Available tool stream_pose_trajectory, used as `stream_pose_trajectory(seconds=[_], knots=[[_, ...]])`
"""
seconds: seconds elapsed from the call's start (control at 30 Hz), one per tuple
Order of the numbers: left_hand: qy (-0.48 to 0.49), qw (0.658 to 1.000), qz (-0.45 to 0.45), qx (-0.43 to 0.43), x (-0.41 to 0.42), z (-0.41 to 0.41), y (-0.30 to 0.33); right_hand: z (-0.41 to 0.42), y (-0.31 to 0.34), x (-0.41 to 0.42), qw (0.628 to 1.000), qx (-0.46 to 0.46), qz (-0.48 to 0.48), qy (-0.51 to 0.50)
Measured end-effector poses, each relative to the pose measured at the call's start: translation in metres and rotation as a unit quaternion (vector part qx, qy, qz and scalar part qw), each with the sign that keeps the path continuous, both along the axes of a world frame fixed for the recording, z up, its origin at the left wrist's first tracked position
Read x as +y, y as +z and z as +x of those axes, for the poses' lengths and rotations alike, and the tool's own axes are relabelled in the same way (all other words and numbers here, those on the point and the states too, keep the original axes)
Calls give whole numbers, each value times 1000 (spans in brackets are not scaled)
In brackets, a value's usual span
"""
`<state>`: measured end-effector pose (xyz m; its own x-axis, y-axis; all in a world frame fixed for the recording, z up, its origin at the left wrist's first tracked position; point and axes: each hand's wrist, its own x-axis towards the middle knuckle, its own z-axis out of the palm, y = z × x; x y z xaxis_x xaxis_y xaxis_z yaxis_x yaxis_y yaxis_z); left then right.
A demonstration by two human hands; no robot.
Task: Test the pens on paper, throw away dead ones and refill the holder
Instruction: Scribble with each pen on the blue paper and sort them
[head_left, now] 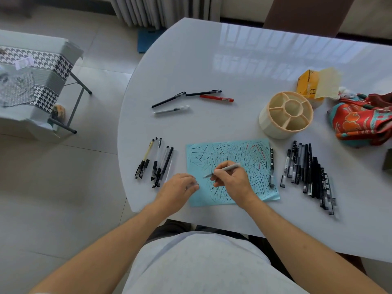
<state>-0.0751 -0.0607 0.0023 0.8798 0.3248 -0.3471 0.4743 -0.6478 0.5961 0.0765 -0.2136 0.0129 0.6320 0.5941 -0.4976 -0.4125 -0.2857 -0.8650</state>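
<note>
A light blue paper [244, 151], covered in black and some red strokes, lies near the table's front edge. My right hand [231, 180] grips a grey pen [230, 167] over the paper, tip pointing left. My left hand [178, 186] holds a clear pen cap [194, 183] at the paper's left edge. A cream pen holder [285, 114] with empty compartments stands behind the paper on the right. Several pens [158, 161] lie left of the paper, a larger black pile [309, 172] lies right of it, and several more pens [191, 99] lie further back.
A yellow tissue pack [310, 83] and a red patterned cloth bag [362, 119] sit at the right of the white table [212, 60]. One black pen [272, 166] lies along the paper's right edge. A folding stand with houndstooth cloth [31, 81] is on the floor at left.
</note>
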Motion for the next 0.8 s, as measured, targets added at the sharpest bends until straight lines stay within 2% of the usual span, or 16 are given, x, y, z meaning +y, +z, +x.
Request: stream_pose_trajectory(seconds=[0.13,0.33,0.43,0.6,0.8], knots=[[-2,1000,1,10,-4,10,7,-10,4,-6,1000,21,6,11],[-33,999,-18,24,-6,19,17,-6,7,-10,1000,6,8,-20],[-28,999,-31,20,-6,25,22,-4,8,-12,999,-1,20,-45],[-25,998,-49,5,-12,33,27,-11,9,-11,999,0,11,-30],[-47,998,-45,-1,-17,47,27,-14,11,-16,994,-2,17,-106]])
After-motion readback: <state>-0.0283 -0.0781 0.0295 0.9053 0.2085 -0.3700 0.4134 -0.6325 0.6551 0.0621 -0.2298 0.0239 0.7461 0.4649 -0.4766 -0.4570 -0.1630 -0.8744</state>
